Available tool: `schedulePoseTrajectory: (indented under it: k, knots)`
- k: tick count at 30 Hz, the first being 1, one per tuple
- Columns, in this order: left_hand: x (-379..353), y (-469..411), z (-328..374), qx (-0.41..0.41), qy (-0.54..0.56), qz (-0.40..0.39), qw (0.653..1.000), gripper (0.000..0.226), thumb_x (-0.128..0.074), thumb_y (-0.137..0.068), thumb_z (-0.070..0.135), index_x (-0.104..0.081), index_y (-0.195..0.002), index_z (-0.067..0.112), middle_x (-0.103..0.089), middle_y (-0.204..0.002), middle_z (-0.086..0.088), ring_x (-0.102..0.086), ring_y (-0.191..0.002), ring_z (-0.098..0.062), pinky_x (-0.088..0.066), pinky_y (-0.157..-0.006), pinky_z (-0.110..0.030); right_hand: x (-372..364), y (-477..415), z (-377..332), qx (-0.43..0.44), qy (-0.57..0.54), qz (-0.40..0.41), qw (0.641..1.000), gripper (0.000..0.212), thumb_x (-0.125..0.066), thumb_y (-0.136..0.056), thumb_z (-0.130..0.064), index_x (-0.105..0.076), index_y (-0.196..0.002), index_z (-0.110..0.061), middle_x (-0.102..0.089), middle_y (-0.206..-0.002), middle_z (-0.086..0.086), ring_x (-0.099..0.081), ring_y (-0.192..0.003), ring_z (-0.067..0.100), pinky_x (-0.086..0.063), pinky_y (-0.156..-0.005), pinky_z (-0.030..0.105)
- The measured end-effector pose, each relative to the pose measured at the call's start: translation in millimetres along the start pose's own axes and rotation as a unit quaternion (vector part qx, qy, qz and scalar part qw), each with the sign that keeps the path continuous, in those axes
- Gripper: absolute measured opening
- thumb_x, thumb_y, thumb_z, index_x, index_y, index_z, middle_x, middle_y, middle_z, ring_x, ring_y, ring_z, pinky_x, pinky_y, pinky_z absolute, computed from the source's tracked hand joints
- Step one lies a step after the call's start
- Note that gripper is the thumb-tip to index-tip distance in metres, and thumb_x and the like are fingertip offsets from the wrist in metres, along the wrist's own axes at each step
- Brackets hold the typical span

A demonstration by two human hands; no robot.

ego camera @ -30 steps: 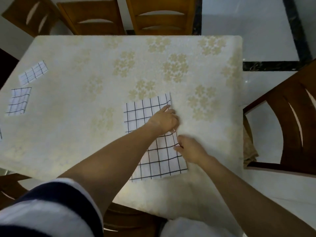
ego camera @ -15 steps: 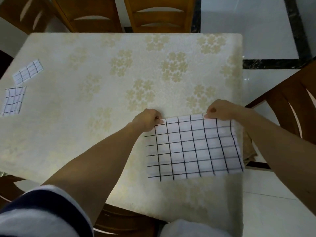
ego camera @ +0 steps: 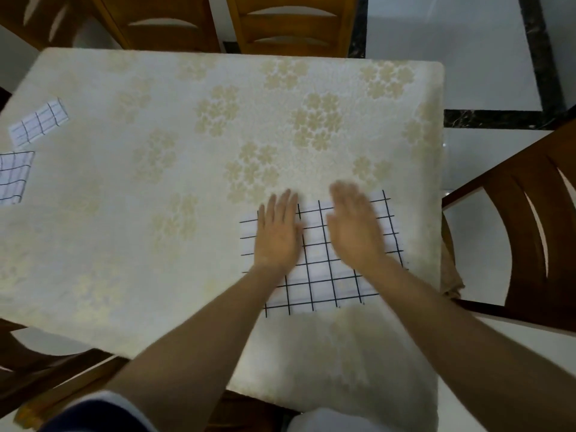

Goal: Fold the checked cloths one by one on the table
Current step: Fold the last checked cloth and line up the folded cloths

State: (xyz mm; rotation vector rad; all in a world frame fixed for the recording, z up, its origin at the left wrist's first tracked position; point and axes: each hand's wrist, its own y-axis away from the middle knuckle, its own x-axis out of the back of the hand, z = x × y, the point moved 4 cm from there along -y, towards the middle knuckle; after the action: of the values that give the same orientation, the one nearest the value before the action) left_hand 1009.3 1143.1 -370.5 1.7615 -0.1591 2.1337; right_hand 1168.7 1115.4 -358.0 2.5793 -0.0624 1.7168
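Observation:
A white cloth with a black check (ego camera: 324, 275) lies flat near the front right of the table (ego camera: 156, 213). My left hand (ego camera: 277, 235) rests palm down on its left part, fingers straight. My right hand (ego camera: 355, 229) lies flat on its right part, fingers straight and blurred by motion. Two small folded checked cloths sit at the table's far left: one (ego camera: 39, 123) further back, one (ego camera: 12, 177) nearer and cut off by the frame edge.
The table wears a cream cloth with pale flower prints. Wooden chairs stand at the far side (ego camera: 286, 23), at the right (ego camera: 523, 238) and at the near left (ego camera: 46, 369). White tiled floor with a black band (ego camera: 498, 120) lies to the right.
Both hands let go of the cloth's far corners and now lie flat on it. The cloth has gone from hanging over the table's right edge to lying flat on the table.

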Motion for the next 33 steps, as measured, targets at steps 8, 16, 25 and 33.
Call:
schedulePoseTrajectory:
  k: [8, 16, 25, 33]
  knots:
    - [-48, 37, -28, 0.005, -0.020, -0.087, 0.996, 0.064, -0.008, -0.106, 0.055, 0.018, -0.159, 0.029, 0.026, -0.165, 0.009, 0.025, -0.152, -0.016, 0.009, -0.126, -0.041, -54, 41, 32, 0.006, 0.100, -0.127, 0.987, 0.067, -0.002, -0.100, -0.061, 0.012, -0.156, -0.027, 0.017, -0.164, -0.003, 0.021, -0.150, 0.021, 0.003, -0.123, 0.047]
    - [-23, 41, -70, -0.003, -0.059, -0.109, 0.992, 0.078, -0.007, -0.099, 0.068, 0.021, -0.157, 0.023, 0.029, -0.164, 0.003, 0.028, -0.151, -0.018, 0.010, -0.126, -0.041, -8, 35, 96, -0.120, 0.061, -0.092, 0.987, 0.090, -0.032, -0.096, -0.068, -0.004, -0.158, -0.009, -0.004, -0.166, 0.010, -0.003, -0.152, 0.028, -0.007, -0.124, 0.043]
    - [-16, 8, -7, -0.083, -0.047, -0.248, 0.964, 0.128, -0.064, -0.076, 0.078, 0.016, -0.160, 0.021, 0.025, -0.166, 0.001, 0.020, -0.154, -0.023, 0.004, -0.125, -0.050, 11, 24, 98, -0.340, -0.186, -0.036, 0.921, 0.079, -0.068, -0.087, -0.045, -0.037, -0.147, -0.004, -0.044, -0.143, 0.020, -0.045, -0.128, 0.037, -0.038, -0.108, 0.044]
    - [-20, 3, 1, -0.052, -0.111, -0.292, 0.949, 0.152, -0.076, -0.060, 0.080, 0.027, -0.156, 0.022, 0.037, -0.161, -0.006, 0.025, -0.152, -0.032, -0.006, -0.121, -0.066, 32, 42, 97, -0.354, -0.306, -0.106, 0.878, 0.053, -0.070, -0.090, -0.038, -0.062, -0.115, 0.008, -0.065, -0.111, 0.026, -0.064, -0.100, 0.036, -0.052, -0.089, 0.046]
